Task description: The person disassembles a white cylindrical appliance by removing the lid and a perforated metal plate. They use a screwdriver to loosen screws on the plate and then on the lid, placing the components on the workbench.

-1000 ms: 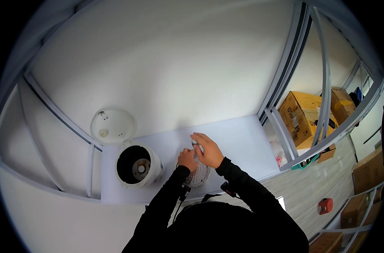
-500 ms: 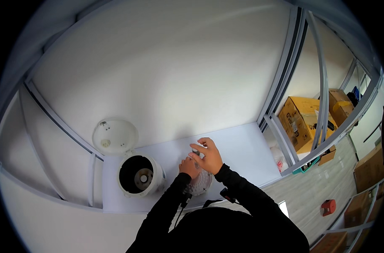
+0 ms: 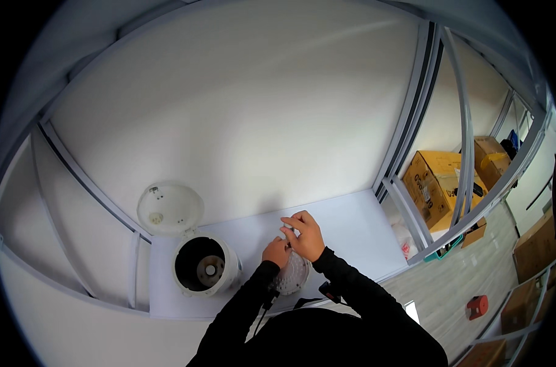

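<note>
Both the left hand (image 3: pixel 276 252) and the right hand (image 3: pixel 307 239) are held close together at the far part of a round, clear plate (image 3: pixel 296 279) on the white table (image 3: pixel 357 225). Its near part is seen between the fingers and the body. All the fingers are bent; whether anything is gripped cannot be told. A pot (image 3: pixel 230 262) is seen to the left, its lid (image 3: pixel 174 208) up.
</note>
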Action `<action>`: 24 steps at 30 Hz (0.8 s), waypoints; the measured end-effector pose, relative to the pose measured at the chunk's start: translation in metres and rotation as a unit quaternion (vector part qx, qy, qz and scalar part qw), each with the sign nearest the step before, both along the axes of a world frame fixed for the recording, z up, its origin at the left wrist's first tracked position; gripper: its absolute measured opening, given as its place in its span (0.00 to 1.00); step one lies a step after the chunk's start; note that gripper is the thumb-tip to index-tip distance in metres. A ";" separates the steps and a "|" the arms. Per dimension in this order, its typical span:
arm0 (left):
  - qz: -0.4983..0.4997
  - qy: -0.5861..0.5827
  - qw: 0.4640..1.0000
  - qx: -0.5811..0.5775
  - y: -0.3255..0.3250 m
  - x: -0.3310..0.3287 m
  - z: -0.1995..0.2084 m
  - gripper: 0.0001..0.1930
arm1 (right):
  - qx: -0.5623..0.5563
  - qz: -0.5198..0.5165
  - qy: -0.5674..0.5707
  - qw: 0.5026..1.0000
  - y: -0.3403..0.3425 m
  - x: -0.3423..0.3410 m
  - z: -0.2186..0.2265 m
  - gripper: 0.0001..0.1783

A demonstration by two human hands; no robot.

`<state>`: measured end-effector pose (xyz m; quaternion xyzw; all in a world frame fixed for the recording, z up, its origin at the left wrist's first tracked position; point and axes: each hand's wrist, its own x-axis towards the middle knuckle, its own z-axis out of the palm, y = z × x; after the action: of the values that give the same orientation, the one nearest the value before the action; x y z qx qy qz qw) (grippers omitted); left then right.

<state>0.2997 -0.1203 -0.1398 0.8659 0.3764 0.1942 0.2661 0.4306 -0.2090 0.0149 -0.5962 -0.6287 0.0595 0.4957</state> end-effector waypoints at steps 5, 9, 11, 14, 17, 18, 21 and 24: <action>-0.002 0.010 1.000 -0.023 0.000 -0.002 0.008 0.09 | 0.108 -0.010 0.022 0.994 0.008 0.000 -0.007 0.15; 0.020 0.004 0.999 -0.043 0.001 -0.002 0.006 0.08 | 0.060 -0.018 -0.057 0.996 0.000 0.003 0.002 0.19; 0.019 0.031 0.999 -0.033 0.003 0.002 0.006 0.08 | -0.005 0.002 -0.019 1.000 -0.001 0.009 -0.002 0.19; 0.017 0.050 0.998 -0.033 0.002 0.005 0.008 0.09 | 0.091 0.018 0.038 0.995 0.005 0.008 -0.005 0.17; 0.027 0.048 0.998 -0.037 0.002 0.005 0.007 0.09 | 0.096 0.012 0.006 0.995 0.004 0.009 -0.002 0.17; 0.032 0.045 0.998 -0.038 0.001 0.005 0.006 0.09 | 0.069 0.006 -0.011 0.998 0.002 0.010 0.000 0.17; 0.040 0.046 0.997 -0.053 0.004 0.001 -0.001 0.09 | 0.002 0.004 -0.016 1.000 -0.004 0.009 0.009 0.18; 0.038 0.030 0.996 -0.076 0.003 0.004 0.001 0.09 | 0.009 0.009 0.043 0.999 -0.001 0.014 -0.001 0.18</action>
<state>0.3037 -0.1173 -0.1388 0.8340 0.4302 0.1489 0.3119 0.4451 -0.2104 0.0138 -0.5826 -0.6132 0.0839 0.5268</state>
